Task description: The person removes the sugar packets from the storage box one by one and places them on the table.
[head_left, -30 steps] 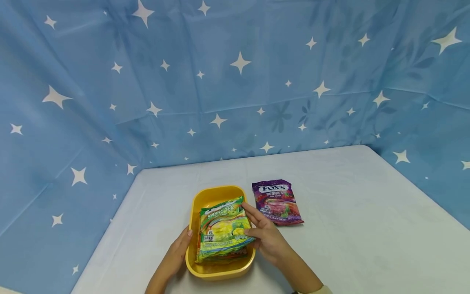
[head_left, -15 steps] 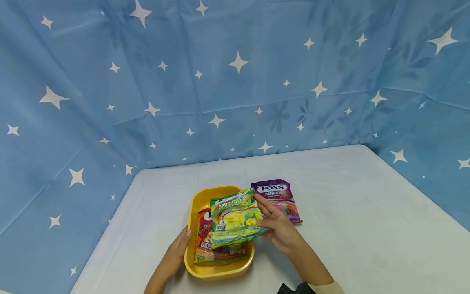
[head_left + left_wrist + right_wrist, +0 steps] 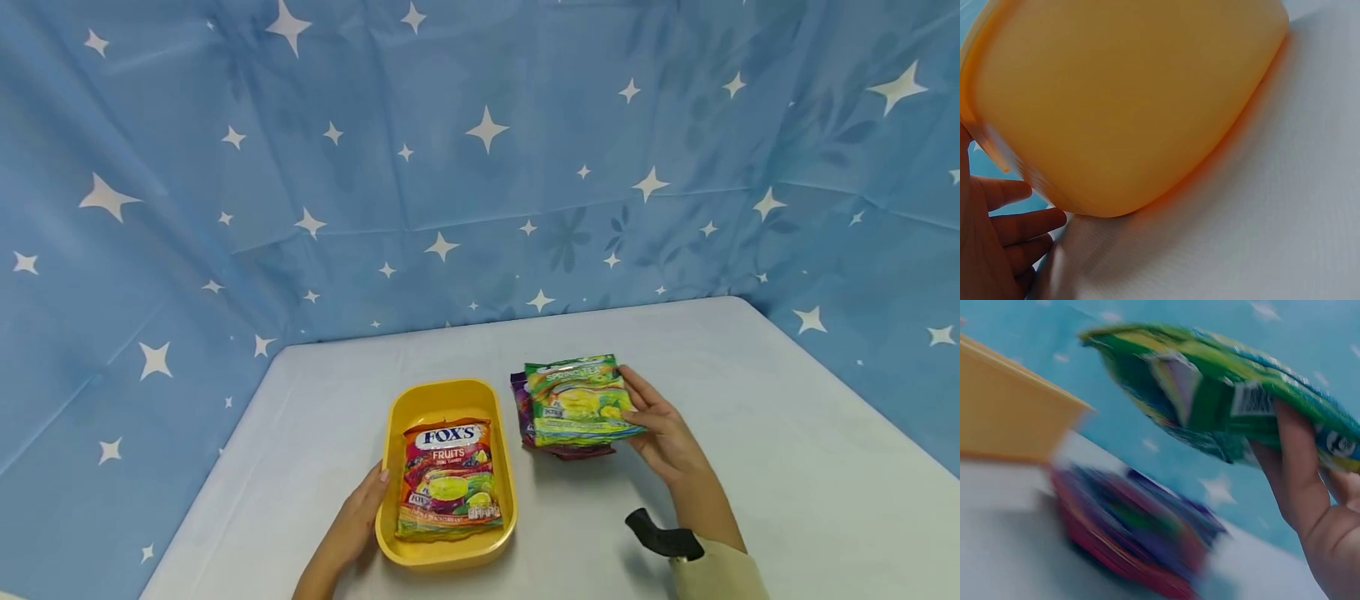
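Note:
My right hand pinches the right edge of a green-and-yellow Spring Tea candy bag. In the right wrist view that candy bag is raised above the table, its barcode side showing. Below it lies a purple berries candy bag, partly hidden in the head view. At the left side of a yellow plastic tub, my left hand grips the rim, thumb at the top edge. The left wrist view shows its fingers along the tub's outer wall. A red-orange Fruits candy bag lies face up inside the tub.
A white cloth covers the table. Behind it hangs a blue curtain with white stars. A black strap end sticks out from the right sleeve.
My right hand has lifted the Spring Tea bag out of the tub and carried it right, over the purple bag. The Fruits bag is now uncovered. My left hand stays at the tub.

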`<state>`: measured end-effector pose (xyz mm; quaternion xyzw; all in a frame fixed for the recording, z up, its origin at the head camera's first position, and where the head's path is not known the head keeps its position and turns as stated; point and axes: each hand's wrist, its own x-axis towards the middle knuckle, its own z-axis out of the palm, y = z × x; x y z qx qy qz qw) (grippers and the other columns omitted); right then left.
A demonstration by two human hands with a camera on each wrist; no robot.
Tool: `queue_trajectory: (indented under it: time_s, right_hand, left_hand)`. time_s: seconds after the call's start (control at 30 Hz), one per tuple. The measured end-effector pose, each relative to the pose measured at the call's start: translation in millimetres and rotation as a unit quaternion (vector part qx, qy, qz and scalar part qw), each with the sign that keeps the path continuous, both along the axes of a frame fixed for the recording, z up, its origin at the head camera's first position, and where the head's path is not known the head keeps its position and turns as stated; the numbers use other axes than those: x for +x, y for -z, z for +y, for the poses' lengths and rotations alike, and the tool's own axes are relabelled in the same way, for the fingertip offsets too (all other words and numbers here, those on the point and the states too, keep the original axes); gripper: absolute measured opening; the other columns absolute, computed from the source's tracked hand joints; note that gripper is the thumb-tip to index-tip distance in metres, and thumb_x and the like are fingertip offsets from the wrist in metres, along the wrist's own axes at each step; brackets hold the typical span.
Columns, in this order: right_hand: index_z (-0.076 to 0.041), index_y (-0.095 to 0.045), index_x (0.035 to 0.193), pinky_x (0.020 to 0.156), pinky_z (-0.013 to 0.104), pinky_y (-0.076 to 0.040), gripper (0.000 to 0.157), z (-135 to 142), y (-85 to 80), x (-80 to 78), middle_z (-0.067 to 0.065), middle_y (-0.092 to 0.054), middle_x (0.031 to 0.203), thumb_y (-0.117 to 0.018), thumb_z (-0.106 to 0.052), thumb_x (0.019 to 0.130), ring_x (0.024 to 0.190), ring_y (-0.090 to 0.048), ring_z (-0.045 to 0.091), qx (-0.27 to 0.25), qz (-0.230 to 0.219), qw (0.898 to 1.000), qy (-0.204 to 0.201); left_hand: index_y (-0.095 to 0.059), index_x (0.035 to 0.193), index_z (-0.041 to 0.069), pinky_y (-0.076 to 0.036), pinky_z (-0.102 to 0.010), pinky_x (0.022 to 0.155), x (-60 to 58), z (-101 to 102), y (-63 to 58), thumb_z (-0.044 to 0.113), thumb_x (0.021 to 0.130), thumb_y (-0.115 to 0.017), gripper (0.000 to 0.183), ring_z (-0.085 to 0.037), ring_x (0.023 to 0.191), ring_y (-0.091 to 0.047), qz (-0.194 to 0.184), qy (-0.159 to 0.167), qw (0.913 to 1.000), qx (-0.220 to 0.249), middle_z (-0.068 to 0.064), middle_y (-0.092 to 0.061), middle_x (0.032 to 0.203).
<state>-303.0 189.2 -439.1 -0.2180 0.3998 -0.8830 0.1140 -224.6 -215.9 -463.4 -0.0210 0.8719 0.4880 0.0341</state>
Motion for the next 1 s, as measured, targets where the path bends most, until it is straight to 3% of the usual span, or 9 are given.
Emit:
queue_trajectory:
  time_s: [0.07,0.23,0.4,0.63,0.77,1.0]
  right_hand:
    - [-0.016,-0.023,0.146,0.084,0.029,-0.052,0.064,22.1,7.7,-3.1,-0.012,-0.050,0.134,-0.025,0.017,0.091,0.115,-0.054,0.013,-0.041,0.015,0.999,-0.010]
    - [-0.015,-0.038,0.140,0.087,0.032,-0.051,0.060,62.2,26.7,-6.0,-0.006,-0.049,0.136,-0.018,0.016,0.093,0.118,-0.053,0.017,-0.107,0.029,0.993,-0.033]
    - [-0.010,-0.039,0.139,0.089,0.035,-0.050,0.059,81.0,38.2,-8.3,-0.001,-0.046,0.138,-0.010,0.013,0.093,0.120,-0.051,0.021,-0.164,0.027,0.984,-0.060]
    - [-0.009,-0.043,0.136,0.085,0.038,-0.052,0.058,89.6,41.4,-9.1,0.004,-0.049,0.136,-0.011,0.014,0.093,0.116,-0.054,0.026,-0.203,0.012,0.979,-0.026]
    - [-0.007,-0.041,0.137,0.085,0.038,-0.052,0.057,93.0,42.2,-10.6,0.004,-0.049,0.136,-0.012,0.014,0.093,0.117,-0.054,0.025,-0.204,0.013,0.979,-0.011]
    - [-0.012,-0.040,0.139,0.086,0.037,-0.052,0.059,100.5,44.6,-14.5,-0.002,-0.048,0.137,-0.012,0.014,0.093,0.118,-0.053,0.021,-0.128,0.018,0.991,-0.029]
  left_hand:
    - [-0.026,0.143,0.002,-0.026,-0.059,0.104,-0.1,-0.4,-1.0,0.045,0.098,-0.024,0.062,-0.043,0.132,-0.028,0.000,0.000,1.0000,0.000,-0.023,-0.032,0.143]
    - [-0.025,0.143,0.002,-0.025,-0.061,0.104,1.1,-3.0,-3.3,0.045,0.098,-0.023,0.062,-0.044,0.132,-0.026,-0.005,-0.001,1.0000,-0.007,-0.024,-0.031,0.144]
    - [-0.024,0.143,0.001,-0.024,-0.061,0.104,1.4,-4.6,-3.9,0.046,0.098,-0.022,0.064,-0.043,0.133,-0.026,-0.011,-0.006,0.9999,-0.007,-0.023,-0.030,0.144]
    - [-0.024,0.143,0.000,-0.023,-0.060,0.105,2.8,-4.8,-4.5,0.046,0.098,-0.021,0.065,-0.043,0.132,-0.026,-0.006,-0.004,0.9999,-0.014,-0.024,-0.030,0.144]
    - [-0.024,0.143,0.000,-0.022,-0.060,0.105,0.9,-3.3,-4.4,0.045,0.099,-0.021,0.064,-0.042,0.133,-0.025,-0.001,0.000,1.0000,-0.008,-0.023,-0.029,0.144]
    - [-0.023,0.143,-0.001,-0.022,-0.060,0.105,-1.8,-0.5,-1.6,0.046,0.098,-0.021,0.065,-0.042,0.133,-0.024,-0.009,0.006,0.9999,0.001,-0.023,-0.028,0.145]
